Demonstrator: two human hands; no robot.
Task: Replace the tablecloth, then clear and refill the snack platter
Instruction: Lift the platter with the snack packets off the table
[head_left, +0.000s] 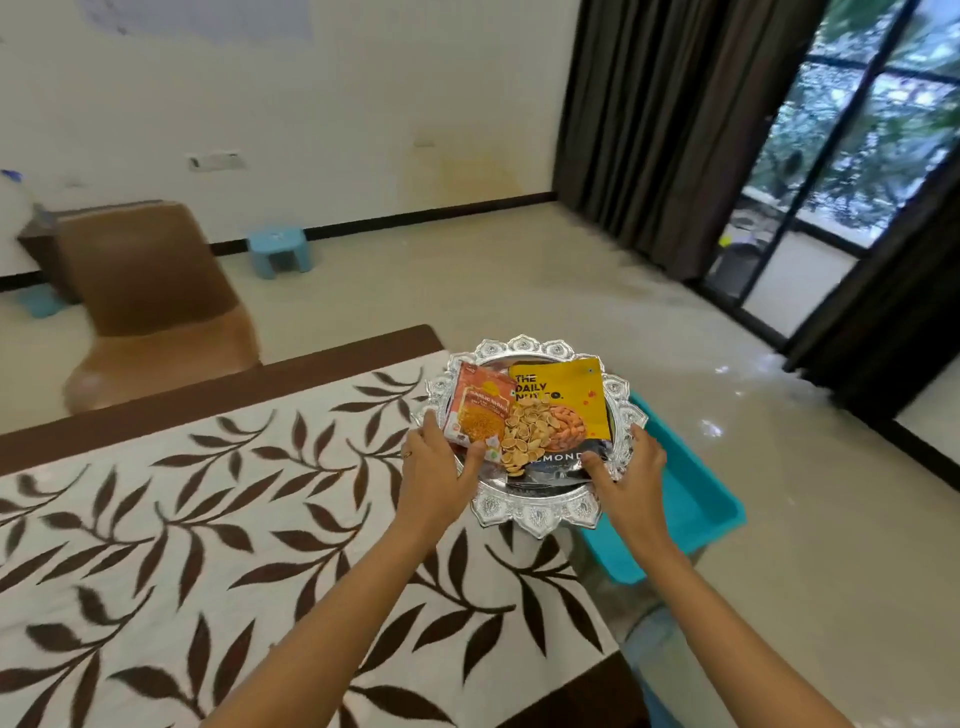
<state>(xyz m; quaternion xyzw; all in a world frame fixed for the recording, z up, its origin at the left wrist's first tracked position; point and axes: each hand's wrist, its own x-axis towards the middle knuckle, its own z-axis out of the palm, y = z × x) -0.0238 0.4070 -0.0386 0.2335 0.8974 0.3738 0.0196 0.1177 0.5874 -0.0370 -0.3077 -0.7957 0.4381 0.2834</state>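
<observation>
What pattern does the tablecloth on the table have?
The tablecloth shows dark brown leafy vines on cream; the head view shows it best.

Between left grip (436, 478) and right grip (631, 475) sits the platter (535, 512), bearing box (478, 410), shells (527, 431) and pouch (563, 389); a tub (696, 499) lies beneath the right grip.
</observation>
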